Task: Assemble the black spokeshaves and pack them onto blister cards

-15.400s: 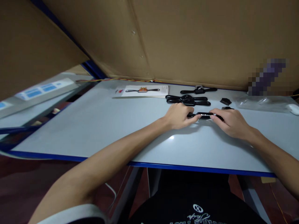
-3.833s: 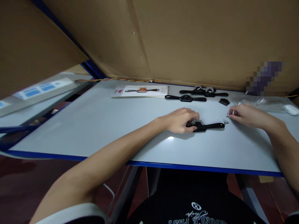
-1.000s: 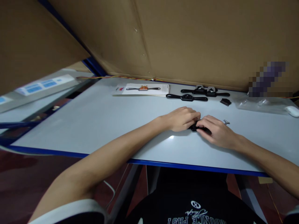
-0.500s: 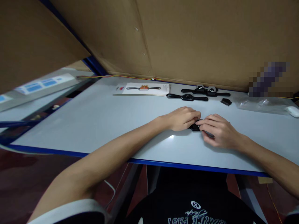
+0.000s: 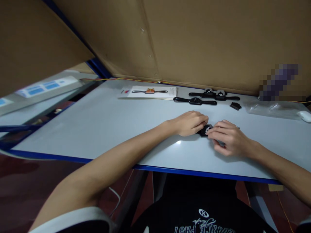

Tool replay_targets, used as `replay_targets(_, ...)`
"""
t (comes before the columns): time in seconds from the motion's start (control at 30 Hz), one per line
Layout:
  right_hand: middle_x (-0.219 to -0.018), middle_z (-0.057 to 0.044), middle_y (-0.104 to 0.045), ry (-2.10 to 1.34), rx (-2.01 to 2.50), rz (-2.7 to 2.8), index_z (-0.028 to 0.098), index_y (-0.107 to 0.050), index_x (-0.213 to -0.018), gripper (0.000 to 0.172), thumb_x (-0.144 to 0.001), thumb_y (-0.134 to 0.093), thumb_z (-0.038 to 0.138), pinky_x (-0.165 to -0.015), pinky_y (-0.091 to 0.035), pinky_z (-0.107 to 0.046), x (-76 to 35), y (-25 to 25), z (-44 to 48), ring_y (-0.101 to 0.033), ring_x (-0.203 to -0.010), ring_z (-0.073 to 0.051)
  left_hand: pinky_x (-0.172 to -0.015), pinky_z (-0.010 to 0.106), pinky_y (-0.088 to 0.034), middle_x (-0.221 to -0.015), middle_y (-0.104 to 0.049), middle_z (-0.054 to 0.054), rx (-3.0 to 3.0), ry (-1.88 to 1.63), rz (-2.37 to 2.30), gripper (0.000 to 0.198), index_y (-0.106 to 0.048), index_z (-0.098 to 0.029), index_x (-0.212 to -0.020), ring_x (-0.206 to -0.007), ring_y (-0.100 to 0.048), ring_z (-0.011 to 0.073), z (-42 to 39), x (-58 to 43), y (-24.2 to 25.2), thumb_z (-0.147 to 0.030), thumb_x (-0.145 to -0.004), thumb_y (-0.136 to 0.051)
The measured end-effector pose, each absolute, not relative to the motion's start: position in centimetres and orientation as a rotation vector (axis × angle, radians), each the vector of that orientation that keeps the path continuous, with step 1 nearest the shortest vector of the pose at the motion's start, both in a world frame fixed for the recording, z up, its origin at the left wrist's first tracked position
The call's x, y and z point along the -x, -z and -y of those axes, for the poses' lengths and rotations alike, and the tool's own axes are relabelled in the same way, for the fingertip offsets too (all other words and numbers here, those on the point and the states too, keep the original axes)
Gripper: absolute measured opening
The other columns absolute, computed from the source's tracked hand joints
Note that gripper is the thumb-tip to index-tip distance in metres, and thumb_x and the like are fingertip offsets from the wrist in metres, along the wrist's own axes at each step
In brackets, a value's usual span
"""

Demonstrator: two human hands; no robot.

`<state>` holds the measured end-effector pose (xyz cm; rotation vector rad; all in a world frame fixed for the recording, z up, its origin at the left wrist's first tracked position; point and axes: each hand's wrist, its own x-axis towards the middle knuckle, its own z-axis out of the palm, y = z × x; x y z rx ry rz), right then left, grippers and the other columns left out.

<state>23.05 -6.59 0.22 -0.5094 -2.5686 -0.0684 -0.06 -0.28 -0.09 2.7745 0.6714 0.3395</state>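
Note:
A black spokeshave (image 5: 202, 132) lies flat on the table in front of me, with a silvery part showing at its middle. My left hand (image 5: 193, 123) is closed round its left handle, which the fingers mostly hide. Bent fingers of my right hand (image 5: 227, 137) touch the silvery part from the right; that palm covers most of the other handle. Farther back rests another black spokeshave (image 5: 195, 101). Behind it, more spokeshaves (image 5: 220, 94) with grey plates at their middles lie close together. A small dark loose piece (image 5: 235, 105) sits to their right.
Printed packaging cards (image 5: 153, 92) are stacked at the back left. A clear plastic bag (image 5: 272, 108) and a white rounded object (image 5: 305, 116) lie at the right. Cardboard panels (image 5: 194, 42) wall off the back. The table has a blue front edge (image 5: 194, 173).
My right hand has shifted slightly right, uncovering the silvery part at the spokeshave's middle. The left hand keeps its place on the handle.

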Motion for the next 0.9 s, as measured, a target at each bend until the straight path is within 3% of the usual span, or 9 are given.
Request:
replay_targets(0.1,-0.106,-0.006,-0.08,0.085,0.5,2.551,0.022,-0.071,-0.094,0.021,-0.087,-0.055,0.01,-0.075,-0.05,-0.038,-22.95,-0.27,6.54,-0.066,-0.088,-0.022,-0.073,0.036,-0.043,-0.08,-0.062,0.006,-2.759,-0.342,-0.686,0.026,-0.055,-0.019,-0.091,-0.074,-0.055,0.0222,0.34,0.04,0.03,-0.025,-0.101,-0.032)
replay_targets(0.33,-0.104,-0.009,-0.08,0.248,0.554,2.532,0.018,-0.071,-0.095,0.023,-0.086,-0.053,0.006,-0.068,-0.048,-0.035,-23.15,-0.35,6.23,-0.067,-0.078,-0.02,-0.066,0.034,-0.041,-0.079,-0.061,0.005,-2.712,-0.37,-0.747,0.023,-0.051,-0.019,-0.096,-0.067,-0.053,0.0202,0.62,-0.01,-0.3,-0.026,-0.103,-0.03)
replay_targets(0.6,-0.116,-0.014,-0.076,0.254,0.642,2.568,0.015,-0.071,-0.1,0.022,-0.088,-0.053,0.009,-0.072,-0.051,-0.037,-23.54,0.09,6.31,-0.071,-0.083,-0.022,-0.065,0.033,-0.041,-0.078,-0.06,0.004,-2.671,-0.399,-0.781,0.02,-0.049,-0.02,-0.096,-0.066,-0.052,0.0189,0.58,0.02,-0.17,-0.026,-0.103,-0.03)
replay_targets(0.9,-0.103,-0.011,-0.076,0.292,0.747,2.573,0.016,-0.07,-0.086,0.018,-0.09,-0.053,0.013,-0.059,-0.044,-0.033,-23.39,-0.32,6.68,-0.058,-0.062,-0.015,-0.065,0.033,-0.04,-0.078,-0.06,0.004,-2.706,-0.41,-0.768,0.021,-0.05,-0.02,-0.095,-0.067,-0.054,0.0188,0.39,-0.02,0.1,-0.026,-0.104,-0.032)
